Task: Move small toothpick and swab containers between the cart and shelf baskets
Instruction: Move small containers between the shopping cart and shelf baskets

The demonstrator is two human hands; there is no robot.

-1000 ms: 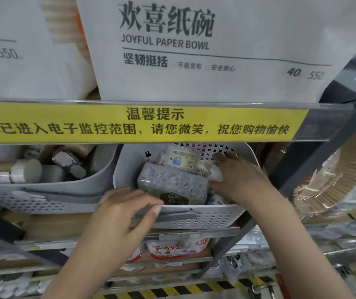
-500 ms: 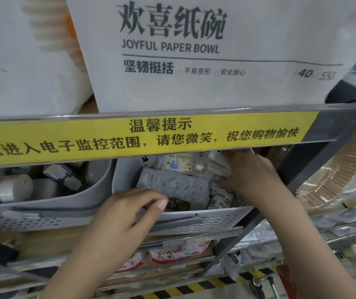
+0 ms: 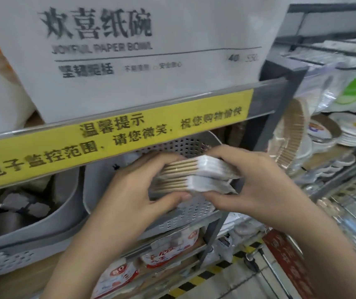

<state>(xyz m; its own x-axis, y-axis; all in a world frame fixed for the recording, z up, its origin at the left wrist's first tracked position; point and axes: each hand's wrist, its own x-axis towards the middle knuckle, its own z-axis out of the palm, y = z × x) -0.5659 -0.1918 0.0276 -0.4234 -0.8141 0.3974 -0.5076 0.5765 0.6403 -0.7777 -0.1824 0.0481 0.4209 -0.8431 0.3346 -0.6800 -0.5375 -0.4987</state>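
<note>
Two flat clear-plastic packs of wooden-stemmed cotton swabs, stacked one on the other, are held between both hands just in front of a grey perforated plastic shelf basket. The stack's long axis runs left to right, with the wooden stems pointing toward the left hand and the white cotton ends toward the right hand.

Each hand grips one end — fingers curled over the top, thumb underneath — so the stack is pinched from both sides at once. Both forearms rise from the bottom of the view, angling inward toward the basket. The hands are about equally near the stack.

The basket sits on a dark metal shelf, under a yellow notice strip with black Chinese lettering. A second grey basket stands just beside it to the left, holding blurred wrapped items.

No cart is in view, so whether the stack is going in or coming out cannot be told.
</note>
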